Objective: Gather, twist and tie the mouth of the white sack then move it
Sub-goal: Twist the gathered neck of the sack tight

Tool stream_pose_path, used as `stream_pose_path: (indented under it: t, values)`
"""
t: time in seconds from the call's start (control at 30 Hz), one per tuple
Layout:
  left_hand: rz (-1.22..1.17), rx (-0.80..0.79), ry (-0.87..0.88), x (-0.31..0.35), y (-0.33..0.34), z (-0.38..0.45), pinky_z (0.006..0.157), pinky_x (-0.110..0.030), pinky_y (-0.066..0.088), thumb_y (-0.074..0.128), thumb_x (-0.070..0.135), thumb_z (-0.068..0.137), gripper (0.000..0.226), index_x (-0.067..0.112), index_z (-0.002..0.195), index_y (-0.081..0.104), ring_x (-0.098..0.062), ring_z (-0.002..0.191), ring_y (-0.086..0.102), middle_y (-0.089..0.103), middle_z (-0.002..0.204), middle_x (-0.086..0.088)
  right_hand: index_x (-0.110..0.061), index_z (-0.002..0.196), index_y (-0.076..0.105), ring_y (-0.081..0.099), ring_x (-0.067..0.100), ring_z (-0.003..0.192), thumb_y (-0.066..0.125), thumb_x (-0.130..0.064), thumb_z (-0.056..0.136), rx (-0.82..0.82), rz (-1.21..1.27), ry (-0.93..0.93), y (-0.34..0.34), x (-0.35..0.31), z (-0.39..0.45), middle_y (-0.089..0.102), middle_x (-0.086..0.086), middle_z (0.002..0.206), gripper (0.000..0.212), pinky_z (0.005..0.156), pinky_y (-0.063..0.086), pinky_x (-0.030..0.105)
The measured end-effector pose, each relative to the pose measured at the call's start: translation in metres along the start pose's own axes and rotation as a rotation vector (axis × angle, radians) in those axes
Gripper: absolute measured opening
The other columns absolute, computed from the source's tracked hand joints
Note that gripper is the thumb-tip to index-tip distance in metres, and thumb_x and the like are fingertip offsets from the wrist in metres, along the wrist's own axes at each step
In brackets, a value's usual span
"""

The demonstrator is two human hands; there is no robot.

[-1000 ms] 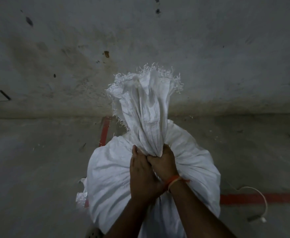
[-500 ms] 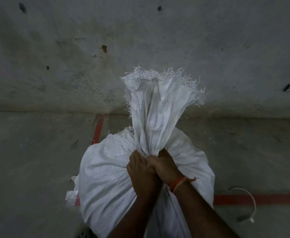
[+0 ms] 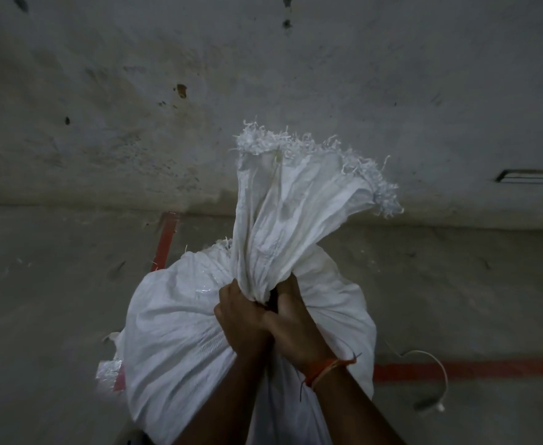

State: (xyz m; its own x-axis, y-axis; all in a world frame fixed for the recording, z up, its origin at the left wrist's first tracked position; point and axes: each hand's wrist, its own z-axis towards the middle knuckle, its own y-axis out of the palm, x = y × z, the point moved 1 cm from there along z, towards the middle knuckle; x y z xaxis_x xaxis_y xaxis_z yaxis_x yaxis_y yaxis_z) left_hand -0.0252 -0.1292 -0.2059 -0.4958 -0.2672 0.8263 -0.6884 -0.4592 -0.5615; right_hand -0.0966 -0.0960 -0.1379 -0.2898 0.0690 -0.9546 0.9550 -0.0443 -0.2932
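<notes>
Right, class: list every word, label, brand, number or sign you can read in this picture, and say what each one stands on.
None can be read.
White sack: plain woven cloth, no print visible.
Wall: only stains and marks, no lettering.
Floor: red tape lines, no writing.
Left hand and right hand grip the gathered mouth; the orange wrist thread carries no text.

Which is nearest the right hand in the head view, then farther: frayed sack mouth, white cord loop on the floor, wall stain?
1. Frayed sack mouth, directly above the right hand.
2. White cord loop, on the floor to the right.
3. Wall stain, up left on the wall.
</notes>
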Motion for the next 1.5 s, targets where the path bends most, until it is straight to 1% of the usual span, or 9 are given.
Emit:
stream_pose_path:
  t: [0.13, 0.27, 0.4, 0.53, 0.9, 1.03, 1.17, 1.3, 1.5]
  values:
    - [-0.056, -0.049, 0.074, 0.002, -0.003, -0.003, 0.088, -0.05, 0.048, 0.068, 0.054, 0.068, 0.055, 0.027, 0.106, 0.039, -0.038, 0.099, 0.06, 0.062, 0.102, -0.011, -0.016, 0.152, 0.036, 0.038, 0.015, 0.145, 0.056, -0.009, 0.087, 0.194, -0.256, -0.144, -0.02, 0.032, 0.005, 0.044, 0.002, 0.155, 0.068, 0.12, 0.033, 0.041]
    - [-0.127, -0.077, 0.033, 0.003, -0.003, -0.002, 0.095, -0.048, 0.044, 0.068, 0.059, 0.071, 0.068, 0.012, 0.117, 0.049, -0.038, 0.106, 0.057, 0.061, 0.108, -0.013, -0.012, 0.15, 0.039, 0.031, 0.019, 0.15, 0.045, -0.02, 0.09, -0.01, -0.632, -0.169, -0.012, 0.052, 0.005, 0.038, 0.005, 0.159, 0.061, 0.121, 0.03, 0.043]
    - [-0.206, -0.113, 0.001, 0.001, -0.005, 0.002, 0.098, -0.041, 0.04, 0.065, 0.065, 0.072, 0.077, 0.009, 0.123, 0.052, -0.034, 0.111, 0.056, 0.061, 0.113, -0.01, -0.013, 0.153, 0.032, 0.041, 0.016, 0.144, 0.045, -0.018, 0.086, 0.01, -0.504, -0.102, -0.004, 0.045, 0.008, 0.046, 0.006, 0.154, 0.068, 0.118, 0.035, 0.041]
    - [-0.23, -0.116, -0.013, 0.0, -0.005, 0.001, 0.094, -0.032, 0.033, 0.063, 0.069, 0.071, 0.08, 0.01, 0.124, 0.05, -0.033, 0.112, 0.055, 0.058, 0.11, -0.004, -0.014, 0.158, 0.016, 0.054, 0.015, 0.133, 0.051, 0.003, 0.082, -0.038, -0.499, -0.072, -0.008, 0.04, 0.011, 0.051, 0.008, 0.149, 0.085, 0.114, 0.04, 0.031]
    - [-0.145, -0.178, 0.004, -0.003, 0.002, 0.009, 0.104, -0.047, 0.037, 0.071, 0.054, 0.078, 0.075, 0.004, 0.13, 0.047, -0.041, 0.119, 0.049, 0.055, 0.123, -0.018, -0.015, 0.144, 0.035, 0.063, 0.021, 0.119, 0.055, 0.005, 0.083, -0.052, -0.34, -0.038, -0.015, 0.046, 0.01, 0.065, 0.006, 0.13, 0.067, 0.106, 0.048, 0.04]
    - [-0.222, -0.196, -0.028, -0.001, 0.003, 0.008, 0.104, -0.043, 0.036, 0.068, 0.064, 0.073, 0.085, 0.007, 0.133, 0.046, -0.039, 0.124, 0.048, 0.055, 0.128, -0.016, -0.013, 0.139, 0.046, 0.046, 0.021, 0.13, 0.056, -0.006, 0.083, 0.089, -0.421, -0.102, -0.01, 0.044, 0.011, 0.054, 0.004, 0.139, 0.058, 0.112, 0.038, 0.044]
    - [-0.261, -0.179, -0.034, -0.003, 0.002, 0.007, 0.096, -0.03, 0.031, 0.058, 0.071, 0.066, 0.087, 0.01, 0.128, 0.051, -0.035, 0.12, 0.051, 0.058, 0.123, -0.012, -0.017, 0.151, 0.034, 0.025, 0.014, 0.15, 0.053, -0.007, 0.084, -0.013, -0.605, -0.122, -0.002, 0.042, 0.019, 0.033, 0.0, 0.16, 0.069, 0.118, 0.027, 0.045]
    - [-0.203, -0.104, -0.098, -0.007, 0.01, 0.006, 0.096, -0.04, 0.04, 0.075, 0.062, 0.07, 0.079, 0.009, 0.123, 0.052, -0.038, 0.117, 0.052, 0.059, 0.118, -0.012, -0.018, 0.155, 0.021, 0.023, 0.011, 0.152, 0.052, -0.006, 0.08, -0.122, -0.69, -0.057, -0.003, 0.05, 0.024, 0.025, -0.001, 0.165, 0.082, 0.116, 0.022, 0.05]
    - [-0.141, 0.015, -0.081, -0.002, 0.015, 0.01, 0.094, -0.038, 0.044, 0.064, 0.071, 0.067, 0.08, 0.003, 0.107, 0.062, -0.035, 0.104, 0.063, 0.068, 0.103, -0.014, -0.036, 0.157, 0.004, -0.006, 0.006, 0.154, 0.037, -0.031, 0.084, -0.065, -0.861, -0.156, -0.002, 0.071, 0.012, -0.002, -0.012, 0.168, 0.08, 0.114, 0.013, 0.044]
